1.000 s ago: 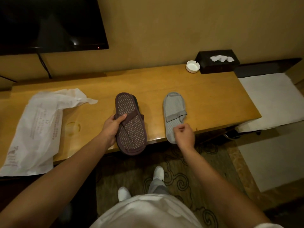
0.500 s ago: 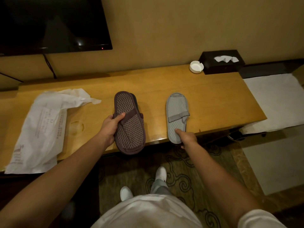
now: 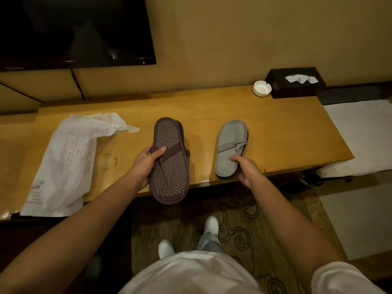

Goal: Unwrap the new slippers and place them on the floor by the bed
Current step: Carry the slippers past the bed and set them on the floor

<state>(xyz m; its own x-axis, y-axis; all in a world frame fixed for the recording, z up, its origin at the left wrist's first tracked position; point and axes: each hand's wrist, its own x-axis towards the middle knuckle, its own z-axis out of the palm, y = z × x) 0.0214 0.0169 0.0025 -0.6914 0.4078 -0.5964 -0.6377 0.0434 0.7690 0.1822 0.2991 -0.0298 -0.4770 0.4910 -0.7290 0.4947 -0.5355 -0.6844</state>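
A brown slipper pair (image 3: 169, 164), stacked sole to sole with a patterned sole facing up, is held by my left hand (image 3: 146, 164), thumb across its strap; its heel hangs past the desk's front edge. The grey slipper pair (image 3: 230, 143) lies on the wooden desk (image 3: 286, 136) to the right, also near the front edge. My right hand (image 3: 247, 168) grips its heel end, thumb on top. An opened white wrapper (image 3: 63, 164) lies flat at the desk's left.
A white ashtray (image 3: 262, 88) and a black tissue box (image 3: 294, 82) stand at the desk's back right. A dark TV (image 3: 74, 30) hangs on the wall above. Patterned carpet (image 3: 244, 211) and my white shoes (image 3: 211, 227) are below; a white cloth (image 3: 360, 132) lies right of the desk.
My right hand slid from above the grey slippers' heel to the side and closed on it. The left hand kept its hold on the brown slippers, nearly still.
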